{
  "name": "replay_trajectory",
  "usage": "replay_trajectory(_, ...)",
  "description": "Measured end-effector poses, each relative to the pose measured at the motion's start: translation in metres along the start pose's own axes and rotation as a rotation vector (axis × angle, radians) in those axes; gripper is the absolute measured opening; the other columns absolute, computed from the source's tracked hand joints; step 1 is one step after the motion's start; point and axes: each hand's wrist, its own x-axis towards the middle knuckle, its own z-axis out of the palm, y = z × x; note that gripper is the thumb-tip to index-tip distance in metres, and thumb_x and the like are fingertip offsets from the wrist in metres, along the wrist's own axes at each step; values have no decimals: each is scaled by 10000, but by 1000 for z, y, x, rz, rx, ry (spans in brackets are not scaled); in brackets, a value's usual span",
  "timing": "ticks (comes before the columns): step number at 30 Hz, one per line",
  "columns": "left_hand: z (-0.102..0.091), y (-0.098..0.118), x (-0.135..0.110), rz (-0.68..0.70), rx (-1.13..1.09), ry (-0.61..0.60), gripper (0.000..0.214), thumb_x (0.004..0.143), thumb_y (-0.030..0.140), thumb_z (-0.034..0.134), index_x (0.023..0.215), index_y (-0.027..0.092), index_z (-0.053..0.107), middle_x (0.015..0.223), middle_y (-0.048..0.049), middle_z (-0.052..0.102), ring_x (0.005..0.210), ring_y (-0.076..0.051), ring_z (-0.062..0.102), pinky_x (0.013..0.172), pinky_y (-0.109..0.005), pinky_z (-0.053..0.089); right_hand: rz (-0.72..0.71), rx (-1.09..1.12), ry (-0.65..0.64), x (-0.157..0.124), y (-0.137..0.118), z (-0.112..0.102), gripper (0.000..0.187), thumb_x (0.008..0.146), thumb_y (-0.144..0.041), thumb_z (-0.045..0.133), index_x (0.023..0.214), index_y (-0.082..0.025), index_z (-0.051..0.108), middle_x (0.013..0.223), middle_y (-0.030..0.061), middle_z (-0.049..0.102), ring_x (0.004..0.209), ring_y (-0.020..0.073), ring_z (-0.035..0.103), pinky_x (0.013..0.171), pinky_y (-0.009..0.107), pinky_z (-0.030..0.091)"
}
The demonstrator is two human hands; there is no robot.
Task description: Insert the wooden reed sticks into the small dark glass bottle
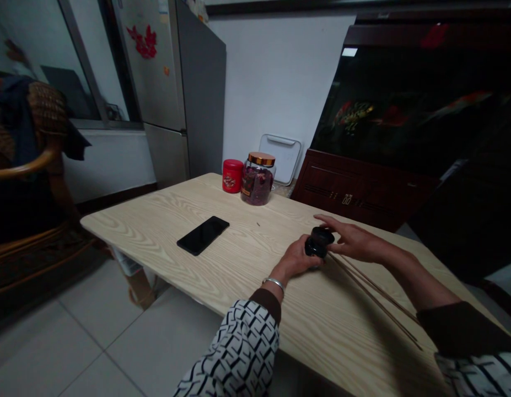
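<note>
My left hand point(294, 259) wraps the near side of a small black cylindrical container point(319, 241), and a silver bangle point(274, 283) circles that wrist. My right hand point(350, 240) reaches over from the right, its fingertips on the container's top. Several thin wooden sticks point(373, 298) run from beside the container toward the table's near right edge, passing below my right hand. Whether they rest on the table or touch the container, I cannot tell.
On the pale wood-grain table point(247, 270) lie a black smartphone point(203, 235), a red tin point(232, 176) and a gold-lidded glass jar of dried flowers point(257, 179). A refrigerator point(168, 82), wicker chair point(27, 165) and fish tank point(404, 105) surround it.
</note>
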Motion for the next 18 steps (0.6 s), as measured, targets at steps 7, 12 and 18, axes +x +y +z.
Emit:
replay_trajectory(7, 1, -2, 0, 9, -19, 2, 672, 628, 295, 838, 1234, 165, 579, 1045, -65, 661, 922, -205, 598, 826, -304, 478, 142, -76, 14, 6, -5, -1, 853, 816, -648, 597, 1521, -218, 383, 1297, 169, 650, 1126, 356, 645, 921, 461, 488)
replay_trajectory(12, 1, -2, 0, 30, -49, 0, 592, 637, 270, 819, 1173, 157, 596, 974, -41, 655, 855, -174, 582, 727, -251, 453, -100, 114, 1, 12, 11, 17, 539, 846, -427, 610, 1318, -169, 589, 1283, 157, 629, 1144, 288, 607, 992, 405, 461)
replay_trajectory(18, 1, 0, -1, 37, 2, 9, 595, 659, 282, 802, 1203, 169, 591, 977, -33, 664, 842, -171, 582, 714, -247, 441, -51, 44, 96, 12, 10, 27, 464, 875, -456, 602, 1228, -155, 627, 1096, 153, 653, 999, 281, 625, 904, 400, 480)
